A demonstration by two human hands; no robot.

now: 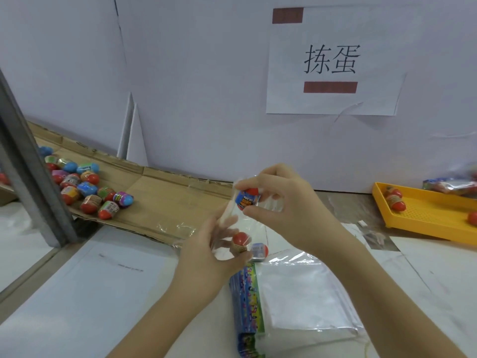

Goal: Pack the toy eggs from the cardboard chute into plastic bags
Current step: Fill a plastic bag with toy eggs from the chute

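Bag stack (304, 293) at near table edge. My left hand (214, 254) grips a bag (228, 215) with two eggs (241, 241) in it. My right hand (284, 202) pinches a third egg (246, 198) at its mouth. Many loose eggs (90, 188) left on chute (165, 200).

A pale partition wall (206, 73) fills the back, with seams running down it. Taped to it is a paper sign (333, 104) with two printed characters and brown tape strips (330, 87) above and below them. At left a grey metal post (28, 161) slants upward. White paper sheets (103, 285) cover the desk (343, 202), which is possibly mottled stone. The light is soft and even.
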